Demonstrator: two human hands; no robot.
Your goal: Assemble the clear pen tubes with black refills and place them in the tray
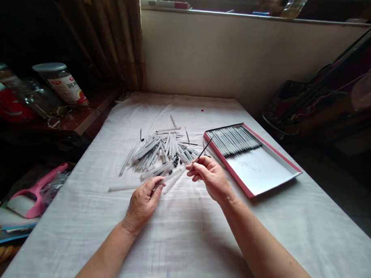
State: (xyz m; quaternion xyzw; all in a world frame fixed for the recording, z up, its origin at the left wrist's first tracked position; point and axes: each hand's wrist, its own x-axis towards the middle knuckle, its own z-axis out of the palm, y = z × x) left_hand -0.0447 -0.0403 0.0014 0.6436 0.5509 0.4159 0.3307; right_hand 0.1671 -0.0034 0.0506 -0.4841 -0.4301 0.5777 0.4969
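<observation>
A heap of translucent pen barrels (157, 153) with thin dark refills and small black tips lies in the middle of a table covered in white cloth (182, 228). My right hand (209, 176) pinches a thin dark refill (205, 148) that points up and to the right. My left hand (144, 202) rests on the cloth, its fingers closed on one translucent barrel (171, 176) at the near edge of the heap. To the right lies a shallow red-edged box lid (266, 172) with a row of assembled pens (236, 140) at its far end.
Jars with lids (62, 82) stand on a wooden shelf at the left. A pink-handled tool (35, 193) lies below it. A curtain hangs at the back left, and cables and clutter sit at the right by the wall.
</observation>
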